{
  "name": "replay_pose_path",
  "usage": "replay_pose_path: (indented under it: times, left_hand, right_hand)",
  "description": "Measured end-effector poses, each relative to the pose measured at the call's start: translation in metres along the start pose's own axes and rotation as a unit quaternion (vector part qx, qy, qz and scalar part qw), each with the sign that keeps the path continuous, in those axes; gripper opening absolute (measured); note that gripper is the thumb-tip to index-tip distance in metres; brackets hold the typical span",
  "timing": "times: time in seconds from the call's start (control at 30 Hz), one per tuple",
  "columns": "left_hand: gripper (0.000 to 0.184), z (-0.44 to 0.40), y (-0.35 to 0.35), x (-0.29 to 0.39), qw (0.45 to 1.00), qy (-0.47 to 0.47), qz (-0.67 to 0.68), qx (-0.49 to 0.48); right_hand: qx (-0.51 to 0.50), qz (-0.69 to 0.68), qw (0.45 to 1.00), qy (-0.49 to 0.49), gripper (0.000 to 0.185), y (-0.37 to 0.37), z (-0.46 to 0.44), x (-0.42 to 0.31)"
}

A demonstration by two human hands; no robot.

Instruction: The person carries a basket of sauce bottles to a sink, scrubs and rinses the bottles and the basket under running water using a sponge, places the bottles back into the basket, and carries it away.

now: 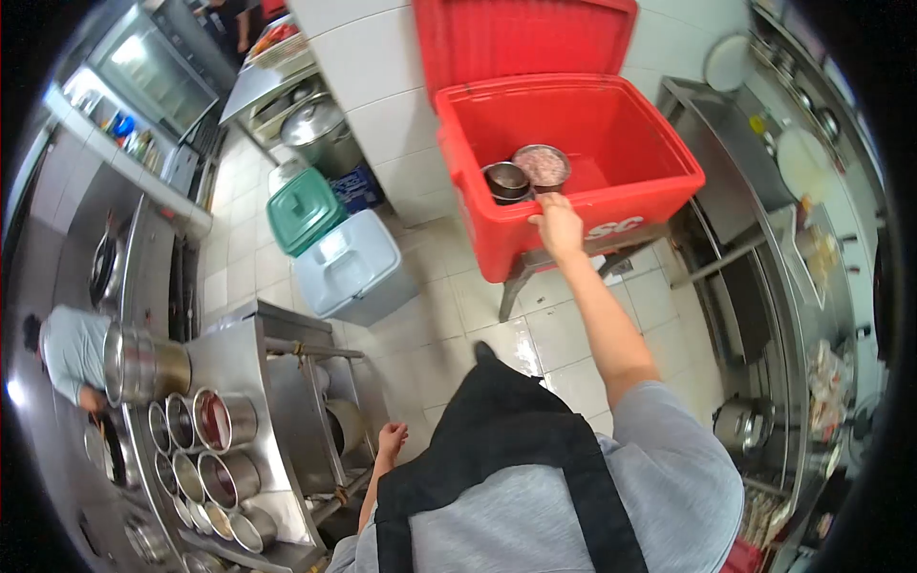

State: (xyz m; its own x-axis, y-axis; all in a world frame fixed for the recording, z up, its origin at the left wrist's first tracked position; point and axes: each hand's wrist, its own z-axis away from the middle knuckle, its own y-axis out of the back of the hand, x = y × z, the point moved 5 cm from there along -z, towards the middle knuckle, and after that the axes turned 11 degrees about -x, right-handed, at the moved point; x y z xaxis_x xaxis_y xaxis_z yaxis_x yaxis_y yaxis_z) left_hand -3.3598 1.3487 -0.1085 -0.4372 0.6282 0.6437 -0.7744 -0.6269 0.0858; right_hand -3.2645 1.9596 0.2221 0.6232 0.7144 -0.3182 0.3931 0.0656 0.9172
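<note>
A red cooler box (583,86) stands on a metal stand ahead of me with its lid raised. My right hand (559,227) is at its front rim, fingers curled over the edge, close to a metal pot of pinkish minced food (542,164). Beside that pot, inside the box, sits a smaller dark metal pot (506,180). Low at my side hangs my left hand (392,439), its fingers loosely bent and apart, with nothing visible in them. The nearest thing to it is the steel table (277,430).
Several steel pots (224,420) crowd the table at left, where a person in grey (74,353) works beyond. A grey bin (353,267) and a green-lidded bin (304,210) stand on the tiled floor. Steel shelving (726,191) lines the right side.
</note>
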Motion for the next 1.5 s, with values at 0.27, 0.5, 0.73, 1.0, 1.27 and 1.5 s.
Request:
replay_pose_path:
  times: [0.27,0.5,0.73,1.0,1.27,1.5]
  left_hand:
    - [0.032,-0.046,-0.107,0.117,0.94,-0.105,-0.305,-0.108]
    - [0.034,-0.083,-0.363,0.23,0.795,-0.175,-0.528,-0.244]
    - [0.034,-0.075,-0.622,0.285,0.689,-0.354,-0.561,-0.29]
    - [0.032,-0.094,-0.77,0.32,0.712,-0.318,-0.493,-0.386]
    - [0.041,0.046,-1.105,0.549,0.615,-0.455,-0.364,-0.531]
    - [0.09,0.129,-1.371,0.643,0.527,-0.668,-0.253,-0.461]
  right_hand:
    - [0.03,-0.08,0.992,0.088,0.019,0.002,0.132,0.063]
    - [-0.137,-0.064,0.922,-0.355,0.028,0.041,0.483,0.331]
    - [0.01,-0.12,0.831,-0.543,0.026,0.111,0.573,0.489]
    - [-0.02,-0.232,0.878,-0.419,0.028,0.137,0.416,0.593]
    - [-0.087,-0.217,0.858,-0.458,0.029,0.173,0.395,0.7]
    - [0.178,-0.62,0.635,-0.425,0.041,0.25,0.327,0.766]
